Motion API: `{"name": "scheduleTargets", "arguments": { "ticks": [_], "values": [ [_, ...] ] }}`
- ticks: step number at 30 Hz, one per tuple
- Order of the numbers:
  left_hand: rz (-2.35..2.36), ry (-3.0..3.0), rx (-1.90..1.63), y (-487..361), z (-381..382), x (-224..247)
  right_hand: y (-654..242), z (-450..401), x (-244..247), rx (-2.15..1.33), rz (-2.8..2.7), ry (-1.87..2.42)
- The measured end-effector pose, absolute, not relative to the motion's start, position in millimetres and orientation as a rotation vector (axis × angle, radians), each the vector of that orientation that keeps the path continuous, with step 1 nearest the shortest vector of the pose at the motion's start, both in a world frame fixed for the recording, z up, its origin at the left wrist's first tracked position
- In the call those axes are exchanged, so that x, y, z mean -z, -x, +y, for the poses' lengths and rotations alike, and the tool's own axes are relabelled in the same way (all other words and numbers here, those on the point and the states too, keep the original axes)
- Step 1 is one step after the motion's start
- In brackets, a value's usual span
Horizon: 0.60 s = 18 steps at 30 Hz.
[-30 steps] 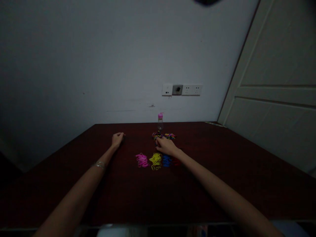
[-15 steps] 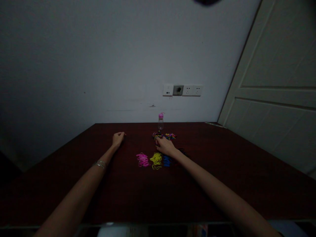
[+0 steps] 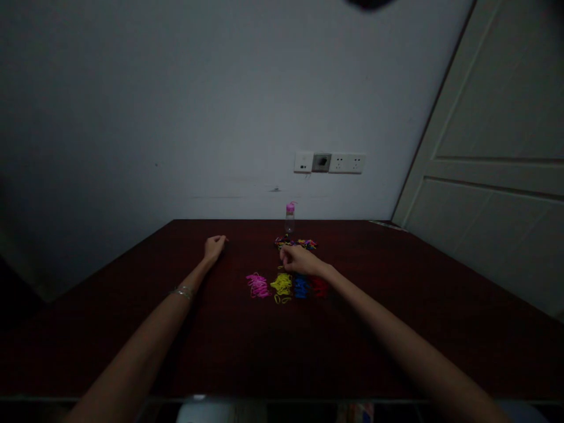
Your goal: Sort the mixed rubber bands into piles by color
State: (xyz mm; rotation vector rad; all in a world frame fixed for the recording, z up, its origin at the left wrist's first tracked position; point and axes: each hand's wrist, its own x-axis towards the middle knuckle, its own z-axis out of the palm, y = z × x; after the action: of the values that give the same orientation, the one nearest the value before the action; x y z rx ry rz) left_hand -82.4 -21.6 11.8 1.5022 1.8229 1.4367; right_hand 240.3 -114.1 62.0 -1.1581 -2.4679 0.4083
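Yellow band (image 3: 280,267) newly shows at right hand's (image 3: 302,260) pinched fingertips (can't tell if gripped), so it's between mixed pile (image 3: 307,244) and yellow pile (image 3: 282,284); left hand (image 3: 214,247) curled on table (image 3: 238,341), contents unclear.

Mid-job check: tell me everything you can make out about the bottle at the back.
The bottle is small, clear and looks like plastic, with a pink cap and a thin pink strap or loop sticking out from its top towards the right. It stands upright on the dark red table, near the wall and just behind the multicoloured bands. Neither hand touches it. In this dim light I can't tell whether it holds anything, or whether its base meets the bands.
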Motion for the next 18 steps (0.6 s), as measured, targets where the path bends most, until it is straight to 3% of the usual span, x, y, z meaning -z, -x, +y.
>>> {"name": "scheduleTargets", "arguments": {
  "ticks": [7, 18],
  "values": [
    [1.855, -1.486, -1.426, 78.7, -27.5, -17.7, -261.0, -109.9, -60.4, -0.663, -2.394, 1.037],
    [1.983, -1.673, -1.225, 74.8, -23.9, -19.1, -388.8, -88.8, -23.8, -0.127, -2.197, 1.604]
  ]
}}
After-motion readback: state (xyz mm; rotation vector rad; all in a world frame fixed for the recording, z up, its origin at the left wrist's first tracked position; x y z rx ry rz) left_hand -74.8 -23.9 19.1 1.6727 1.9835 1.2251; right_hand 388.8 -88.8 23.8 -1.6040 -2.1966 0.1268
